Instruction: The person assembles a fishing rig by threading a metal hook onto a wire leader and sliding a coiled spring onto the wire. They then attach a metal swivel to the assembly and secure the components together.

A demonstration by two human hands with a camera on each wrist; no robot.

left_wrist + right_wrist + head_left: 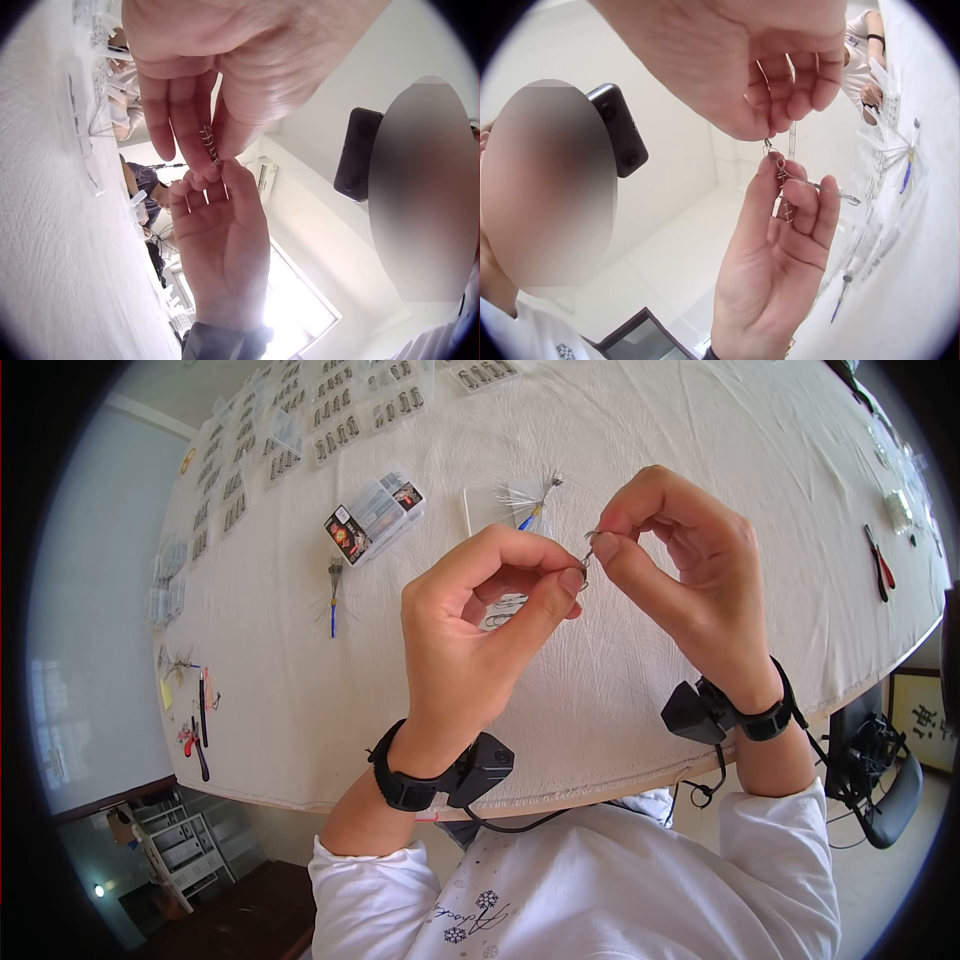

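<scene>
Head view: both hands raised above the worktop (300, 690), near its front edge, meeting at the fingertips. The left hand (470, 630) pinches a small wire coil piece (585, 560) between thumb and forefinger; the right hand (680, 570) pinches the same piece from the other side, its remaining fingers curled in. The piece hangs in the air between the two hands, clear of the cloth.

Left wrist view: the wire coil piece shows as a short, tightly wound spiral (209, 144) held at the fingertips. Right wrist view: a thin straight wire shank (832, 191) runs out from the coil past the left hand's fingers, ending in a small eye or bend; its exact form is too small to tell.

Handling, as judged: the piece looks very light, springy and thin, stiff along the shank yet easily bent, and smooth enough to slip from a loose pinch. The coil offers the best hold, with the wire ends kept off the skin.

On the worktop: a blue-handled feathered rig (333, 595) to the left, a clear compartment box (375, 518) beyond it, a feathered bundle (528, 495) far of the hands, rows of small packets (345, 415) at the far left, red-handled pliers (880, 565) at the right edge.
</scene>
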